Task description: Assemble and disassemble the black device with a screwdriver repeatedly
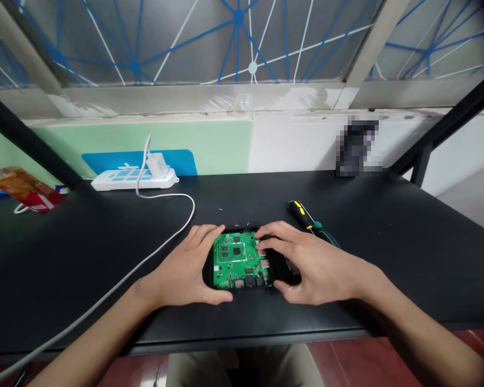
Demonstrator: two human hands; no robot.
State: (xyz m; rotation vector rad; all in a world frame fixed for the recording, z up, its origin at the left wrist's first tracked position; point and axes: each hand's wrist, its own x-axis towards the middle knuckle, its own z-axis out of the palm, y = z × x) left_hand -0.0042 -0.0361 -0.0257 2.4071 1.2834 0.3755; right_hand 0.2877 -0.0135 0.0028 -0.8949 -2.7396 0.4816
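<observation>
A green circuit board lies in a black casing on the black table, near the front edge. My left hand grips the casing's left side, fingers at the back corner and thumb at the front. Over the right side is my right hand, its fingertips touching the board's back right part and its thumb by the front right corner. A dark object shows partly under my right palm; I cannot make out what it is. Screwdrivers, one with a black and yellow handle, lie behind my right hand.
A white power strip with a plugged-in charger stands at the back left, and its white cable crosses the table's left side. A bottle lies tilted at far left. A pixelated dark object leans against the back wall.
</observation>
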